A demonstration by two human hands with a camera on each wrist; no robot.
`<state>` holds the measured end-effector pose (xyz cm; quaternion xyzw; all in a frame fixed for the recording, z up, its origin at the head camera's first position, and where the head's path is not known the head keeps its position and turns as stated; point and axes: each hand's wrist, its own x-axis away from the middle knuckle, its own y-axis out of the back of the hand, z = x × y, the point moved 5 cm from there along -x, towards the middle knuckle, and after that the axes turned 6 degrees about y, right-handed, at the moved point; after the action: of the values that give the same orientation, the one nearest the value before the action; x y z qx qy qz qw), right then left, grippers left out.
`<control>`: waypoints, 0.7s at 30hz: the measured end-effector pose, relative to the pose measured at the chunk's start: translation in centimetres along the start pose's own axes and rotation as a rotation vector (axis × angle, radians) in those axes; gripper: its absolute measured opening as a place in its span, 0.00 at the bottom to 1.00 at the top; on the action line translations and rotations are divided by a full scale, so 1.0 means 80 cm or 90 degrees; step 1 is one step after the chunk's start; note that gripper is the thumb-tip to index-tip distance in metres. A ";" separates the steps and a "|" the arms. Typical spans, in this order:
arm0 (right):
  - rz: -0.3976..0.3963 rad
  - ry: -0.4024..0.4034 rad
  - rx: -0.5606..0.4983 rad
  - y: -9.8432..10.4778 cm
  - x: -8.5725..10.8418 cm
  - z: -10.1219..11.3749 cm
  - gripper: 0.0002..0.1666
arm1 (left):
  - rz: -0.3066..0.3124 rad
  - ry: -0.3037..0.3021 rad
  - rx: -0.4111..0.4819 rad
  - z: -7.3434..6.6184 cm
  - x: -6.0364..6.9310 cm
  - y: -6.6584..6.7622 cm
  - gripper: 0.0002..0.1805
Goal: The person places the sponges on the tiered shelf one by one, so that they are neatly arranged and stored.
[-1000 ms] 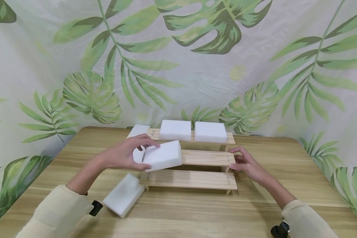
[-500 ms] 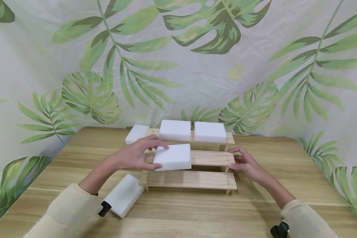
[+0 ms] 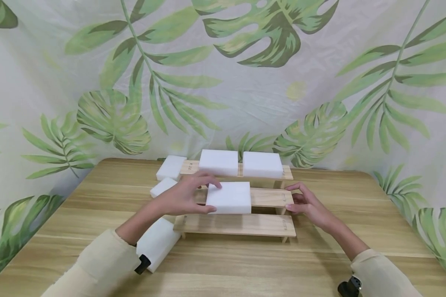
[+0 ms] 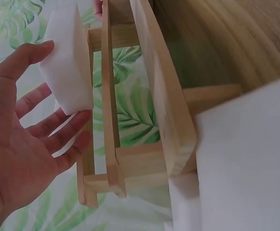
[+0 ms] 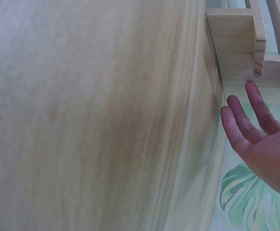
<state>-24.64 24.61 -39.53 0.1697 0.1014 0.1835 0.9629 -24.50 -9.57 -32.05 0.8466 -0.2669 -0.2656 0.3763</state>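
My left hand (image 3: pixel 183 196) pinches a white foam block (image 3: pixel 229 197) between thumb and fingers, in front of and over the middle tier of a three-tier wooden rack (image 3: pixel 235 224). In the left wrist view the block (image 4: pixel 69 60) is held by its edge, beside the wooden tiers (image 4: pixel 165 91). At the right end of the middle tier, my right hand (image 3: pixel 312 210) touches the rack with thumb and fingers. The right wrist view shows the right hand (image 5: pixel 270 144) at the rack's end (image 5: pixel 231 33). Two white blocks (image 3: pixel 218 162) (image 3: pixel 263 164) lie on the top tier.
Left of the rack on the wooden table (image 3: pixel 267 268) lie more white blocks: one at the back (image 3: pixel 171 167), a partly covered one (image 3: pixel 163 187) nearer, and one (image 3: pixel 159 241) at the front left, partly behind my left arm. A leaf-patterned cloth (image 3: pixel 245 103) hangs behind the table.
My left hand has carried the pinched block to the right along the middle tier, and the block has turned from tilted to nearly square with the rack. The right hand has stayed in place.
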 end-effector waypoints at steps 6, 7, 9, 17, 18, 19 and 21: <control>0.003 0.001 -0.002 0.000 0.000 0.001 0.31 | -0.013 -0.004 0.004 -0.003 -0.008 -0.011 0.23; 0.003 0.001 -0.002 0.000 0.000 0.001 0.30 | -0.017 -0.003 0.001 -0.003 -0.009 -0.012 0.23; 0.003 0.001 -0.003 0.000 0.000 0.001 0.30 | -0.023 0.002 -0.001 -0.003 -0.012 -0.016 0.23; 0.006 0.000 -0.001 0.000 0.000 0.002 0.31 | -0.023 0.020 0.030 -0.013 -0.022 -0.032 0.24; 0.006 0.001 0.000 0.000 0.001 0.002 0.31 | -0.022 0.020 0.035 -0.015 -0.024 -0.034 0.24; 0.007 0.003 0.002 0.000 0.001 0.002 0.31 | -0.021 0.018 0.038 -0.016 -0.025 -0.036 0.24; 0.008 0.006 0.004 0.000 0.001 0.002 0.31 | -0.017 0.015 0.042 -0.019 -0.027 -0.039 0.24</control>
<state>-24.51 24.56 -39.38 0.1723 0.1051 0.1903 0.9608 -24.26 -5.64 -33.06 0.8648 -0.2600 -0.2519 0.3480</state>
